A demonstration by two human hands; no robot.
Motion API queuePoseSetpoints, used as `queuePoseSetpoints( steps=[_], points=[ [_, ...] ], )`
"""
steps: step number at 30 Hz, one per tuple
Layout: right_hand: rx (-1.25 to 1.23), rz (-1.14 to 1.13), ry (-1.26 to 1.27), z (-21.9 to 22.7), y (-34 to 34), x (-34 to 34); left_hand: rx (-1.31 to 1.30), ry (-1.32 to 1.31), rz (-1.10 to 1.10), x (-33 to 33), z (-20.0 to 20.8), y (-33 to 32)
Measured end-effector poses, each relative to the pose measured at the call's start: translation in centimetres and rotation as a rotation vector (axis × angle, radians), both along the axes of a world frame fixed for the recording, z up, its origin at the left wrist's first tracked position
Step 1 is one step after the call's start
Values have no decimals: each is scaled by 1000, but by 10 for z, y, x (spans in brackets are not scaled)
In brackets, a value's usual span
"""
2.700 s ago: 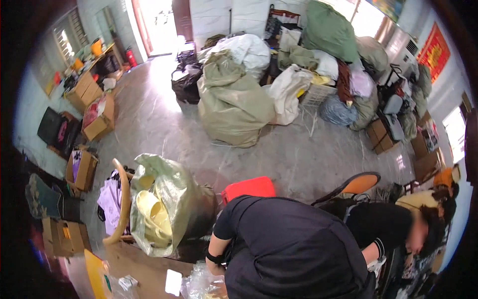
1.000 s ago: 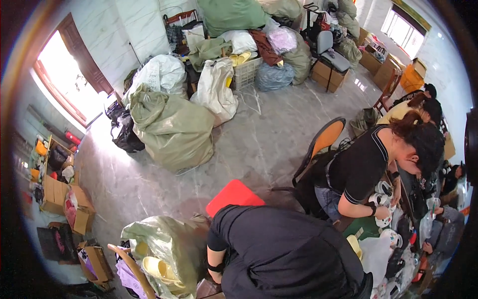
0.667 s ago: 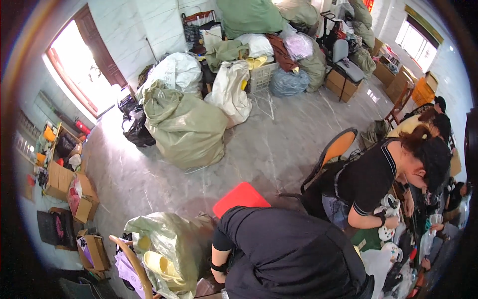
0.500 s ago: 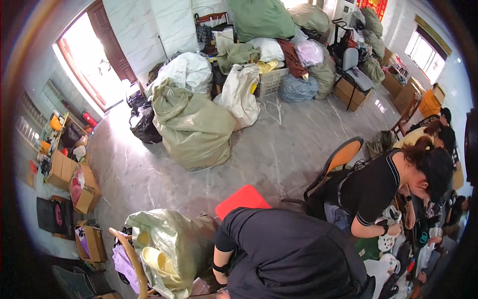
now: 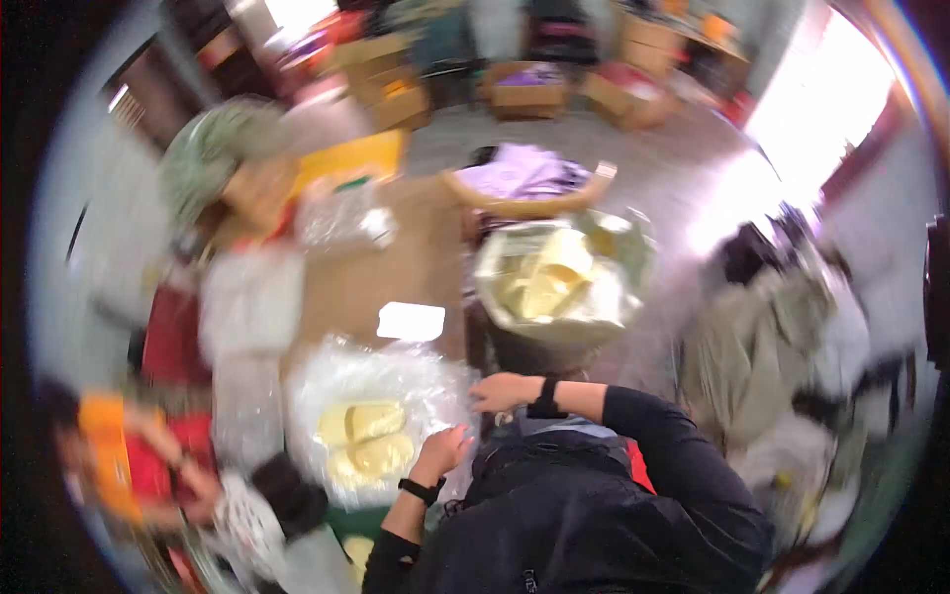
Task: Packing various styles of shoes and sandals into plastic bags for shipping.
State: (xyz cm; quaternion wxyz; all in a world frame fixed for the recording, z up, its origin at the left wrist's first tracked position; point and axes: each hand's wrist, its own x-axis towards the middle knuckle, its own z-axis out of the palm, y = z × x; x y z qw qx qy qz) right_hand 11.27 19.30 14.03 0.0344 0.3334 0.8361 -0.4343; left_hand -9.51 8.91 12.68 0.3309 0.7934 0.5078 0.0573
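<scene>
On the brown table, a pair of pale yellow slippers (image 5: 366,436) lies on clear plastic bags (image 5: 327,381). At the right edge of these bags is my left hand (image 5: 442,451), its fingers curled in; whatever they hold is hidden. My right hand (image 5: 503,393) reaches leftward to the table edge, with its fingertips beside the plastic, too smeared to show a grip. Dark bands circle both wrists. Just beyond the right hand stands an open pale sack (image 5: 564,327) with more yellow slippers (image 5: 556,272) in it.
A white card (image 5: 411,322) and a clear packet (image 5: 341,213) lie farther up the table (image 5: 386,267). Behind the sack is a wooden chair (image 5: 534,206) bearing purple cloth. Large sacks (image 5: 752,346) fill the right side. A person in orange (image 5: 114,455) works at the left.
My view has swung left, from the room with its sacks and a co-worker to the table and the slippers. Both hands now show; before, they were mostly hidden.
</scene>
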Motion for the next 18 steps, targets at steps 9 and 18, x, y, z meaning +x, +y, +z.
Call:
queuePoseSetpoints(
  steps=[9,18],
  points=[
    [-169,442,258,38,59,-122,83,-179,682,20,46,-71],
    [-360,744,105,3,110,-204,50,-124,1465,57,58,-73]
  ],
)
